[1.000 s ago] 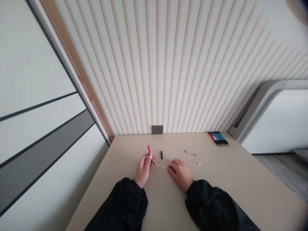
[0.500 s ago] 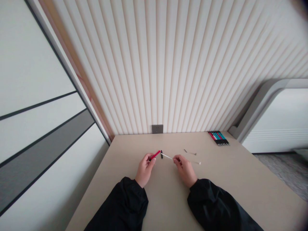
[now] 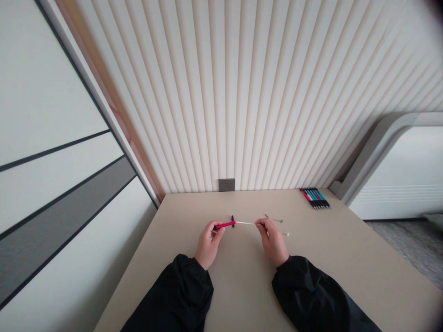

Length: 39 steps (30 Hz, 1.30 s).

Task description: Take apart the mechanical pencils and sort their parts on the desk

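Note:
My left hand (image 3: pixel 209 240) is closed round the dark end of a red pen barrel (image 3: pixel 226 225), which points right. Between the fingertips of my right hand (image 3: pixel 271 237) is a thin white pen refill (image 3: pixel 245 223), its free tip at the barrel's right end; I cannot tell whether it is inside. Just behind the barrel lies a small black pen part (image 3: pixel 233 218) on the table. Beyond my right hand lies a thin pale refill-like piece (image 3: pixel 277 220), and a second one (image 3: pixel 286 234) is partly hidden by the fingers.
A row of several pens (image 3: pixel 314 198), red, teal and white with black grips, lies at the table's back right corner. The beige table (image 3: pixel 238 286) meets a ribbed wall with a grey socket (image 3: pixel 226 185). A white cabinet (image 3: pixel 104 258) stands along the left.
The red barrel has turned from slanting upward to nearly level, its tip moving right and down. My right hand has shifted slightly right, and the refill now lines up with the barrel.

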Each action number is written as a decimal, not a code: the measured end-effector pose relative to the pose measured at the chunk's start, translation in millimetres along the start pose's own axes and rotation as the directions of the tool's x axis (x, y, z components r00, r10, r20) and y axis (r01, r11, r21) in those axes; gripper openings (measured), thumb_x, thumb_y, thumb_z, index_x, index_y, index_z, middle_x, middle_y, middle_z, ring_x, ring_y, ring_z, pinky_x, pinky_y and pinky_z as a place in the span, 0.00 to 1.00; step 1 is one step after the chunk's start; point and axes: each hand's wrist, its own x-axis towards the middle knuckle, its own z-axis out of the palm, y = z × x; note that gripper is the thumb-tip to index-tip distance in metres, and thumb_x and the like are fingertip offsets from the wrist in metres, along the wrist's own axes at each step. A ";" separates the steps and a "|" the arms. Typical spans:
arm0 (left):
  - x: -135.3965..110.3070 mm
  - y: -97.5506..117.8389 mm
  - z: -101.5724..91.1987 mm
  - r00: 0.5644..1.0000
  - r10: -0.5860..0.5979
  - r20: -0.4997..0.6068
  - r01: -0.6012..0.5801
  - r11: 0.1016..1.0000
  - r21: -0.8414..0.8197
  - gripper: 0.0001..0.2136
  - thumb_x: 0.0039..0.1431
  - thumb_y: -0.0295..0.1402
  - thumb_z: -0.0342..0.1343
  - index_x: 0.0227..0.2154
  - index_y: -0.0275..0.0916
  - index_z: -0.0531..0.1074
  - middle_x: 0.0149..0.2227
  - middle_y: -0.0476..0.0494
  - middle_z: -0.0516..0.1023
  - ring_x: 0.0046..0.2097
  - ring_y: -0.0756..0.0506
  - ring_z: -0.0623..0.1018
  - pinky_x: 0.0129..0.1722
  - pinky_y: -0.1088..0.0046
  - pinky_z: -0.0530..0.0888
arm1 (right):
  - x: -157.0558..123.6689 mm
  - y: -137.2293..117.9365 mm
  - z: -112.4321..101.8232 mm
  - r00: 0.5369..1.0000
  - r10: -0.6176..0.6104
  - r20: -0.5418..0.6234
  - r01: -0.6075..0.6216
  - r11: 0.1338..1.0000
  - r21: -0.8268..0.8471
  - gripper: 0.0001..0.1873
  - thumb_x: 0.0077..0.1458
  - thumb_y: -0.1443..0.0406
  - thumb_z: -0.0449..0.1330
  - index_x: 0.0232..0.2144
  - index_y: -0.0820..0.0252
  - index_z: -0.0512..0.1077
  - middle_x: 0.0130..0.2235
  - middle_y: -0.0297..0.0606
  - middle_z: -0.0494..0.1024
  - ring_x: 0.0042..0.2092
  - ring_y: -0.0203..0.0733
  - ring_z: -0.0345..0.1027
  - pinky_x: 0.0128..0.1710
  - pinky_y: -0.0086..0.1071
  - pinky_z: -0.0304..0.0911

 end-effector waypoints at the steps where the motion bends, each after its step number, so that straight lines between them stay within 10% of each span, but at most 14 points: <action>1: -0.1 0.4 -0.1 1.000 -0.001 0.000 0.001 1.000 0.004 0.13 0.58 0.42 0.54 0.40 0.39 0.71 0.36 0.46 0.76 0.31 0.48 0.73 0.33 0.73 0.70 | 0.0 0.0 0.1 1.000 -0.006 0.006 0.006 1.000 -0.002 0.15 0.64 0.58 0.47 0.33 0.58 0.70 0.34 0.41 0.74 0.36 0.43 0.66 0.38 0.35 0.62; 30: 0.4 3.6 0.6 1.000 -0.003 -0.008 0.003 1.000 0.016 0.14 0.57 0.44 0.55 0.38 0.39 0.72 0.33 0.46 0.76 0.32 0.47 0.73 0.33 0.73 0.70 | -4.6 9.8 2.1 0.951 -0.007 0.309 0.126 0.922 -0.366 0.10 0.61 0.66 0.53 0.35 0.55 0.74 0.36 0.38 0.76 0.41 0.44 0.67 0.44 0.36 0.59; 39: 0.1 8.2 0.5 1.000 -0.006 0.019 0.006 1.000 0.019 0.14 0.56 0.44 0.55 0.38 0.39 0.73 0.34 0.46 0.76 0.32 0.47 0.74 0.34 0.72 0.71 | -5.6 28.0 -36.7 0.998 -0.011 0.061 0.041 0.853 -0.521 0.12 0.61 0.61 0.51 0.38 0.56 0.74 0.38 0.42 0.76 0.42 0.47 0.67 0.44 0.40 0.58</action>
